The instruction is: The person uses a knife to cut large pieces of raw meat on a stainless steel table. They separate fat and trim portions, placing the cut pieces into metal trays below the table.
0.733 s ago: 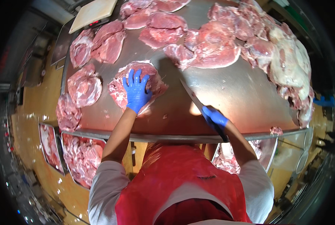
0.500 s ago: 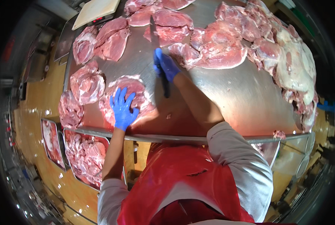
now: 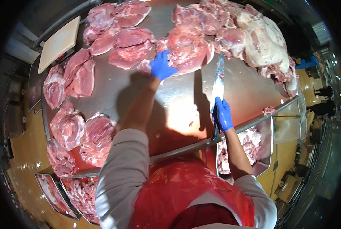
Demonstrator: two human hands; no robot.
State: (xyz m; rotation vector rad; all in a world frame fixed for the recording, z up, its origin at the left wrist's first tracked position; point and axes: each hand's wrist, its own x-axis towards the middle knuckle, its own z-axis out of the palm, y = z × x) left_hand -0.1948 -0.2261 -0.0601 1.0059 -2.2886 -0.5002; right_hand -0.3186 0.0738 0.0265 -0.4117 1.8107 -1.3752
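In my right hand [image 3: 223,114], gloved in blue, is a long butcher's knife [image 3: 218,82]. Its blade points away from me above the table, and the dark handle shows below my fingers. My left hand [image 3: 162,68], also blue-gloved, reaches forward onto the near left end of a large pink cut of meat [image 3: 191,47]. The fingers lie on the meat with the thumb apart; their tips are partly hidden. Left of that hand lies another cut of meat [image 3: 130,47].
More cuts [image 3: 96,139] lie along the left side of the metal table [image 3: 178,103]. Large pale-skinned pieces [image 3: 268,45] are heaped at the right. A scale with a white board [image 3: 59,44] stands at the far left. Trays of meat [image 3: 245,149] sit below the front edge.
My left hand has left the round cut at the left and moved forward and right to another piece. My right hand has brought the knife right and nearer. The view has turned rightward.
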